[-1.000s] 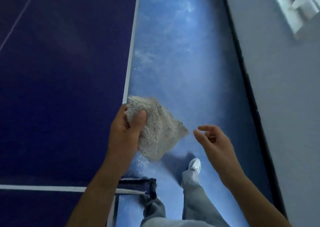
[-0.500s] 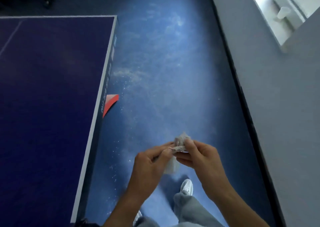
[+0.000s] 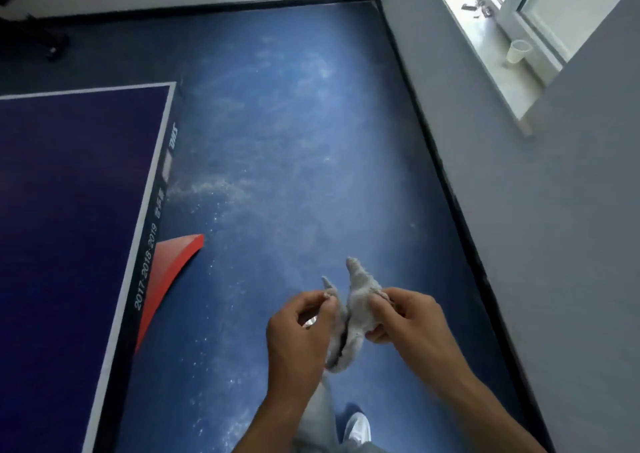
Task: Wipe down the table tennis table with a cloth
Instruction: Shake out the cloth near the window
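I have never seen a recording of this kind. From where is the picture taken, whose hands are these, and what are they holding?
There is no machine here. A person wears a wide-angle camera on the head, so the picture looks forward and down at that person's own hands. The left hand and the right hand both pinch a pale, fluffy cloth. It hangs in the air above the blue floor, beside the table and not touching it. On the left is the dark blue table tennis table with a white edge line. At the bottom is the person's white shoe. A cup stands on the windowsill.
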